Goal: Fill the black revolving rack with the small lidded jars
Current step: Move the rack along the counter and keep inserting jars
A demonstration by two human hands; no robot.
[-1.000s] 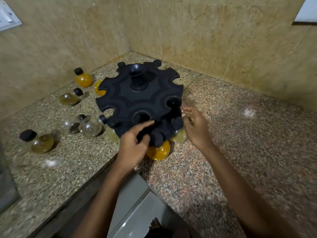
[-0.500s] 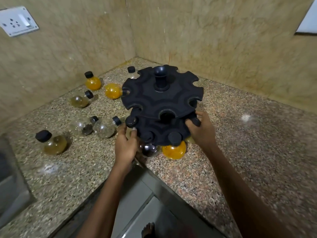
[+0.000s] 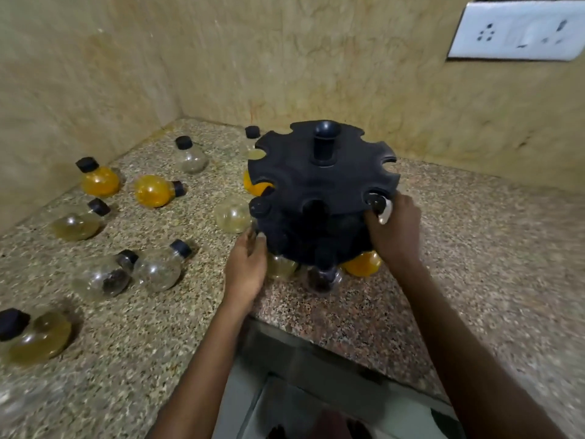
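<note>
The black revolving rack (image 3: 319, 182) stands on the granite counter near its front corner, with a knobbed post on top. Several round jars hang in its lower tier, among them an orange jar (image 3: 362, 264), a dark jar (image 3: 323, 277) and a pale jar (image 3: 281, 267). My left hand (image 3: 247, 267) touches the rack's lower left edge. My right hand (image 3: 392, 226) grips the lower tier's right edge beside a jar lid. Loose jars with black lids lie to the left: an upright orange jar (image 3: 99, 180), a lying orange jar (image 3: 153, 191), and clear jars (image 3: 158, 270).
The granite counter (image 3: 474, 248) meets tiled walls in a corner behind the rack. A white socket plate (image 3: 519, 30) is on the right wall. More jars lie at far left (image 3: 34, 337). The counter's front edge drops off right below the rack.
The rack has turned between my hands; my left hand slid along its lower left edge and my right hand stayed on the right edge. The camera view shifted left, so the rack appears further right.
</note>
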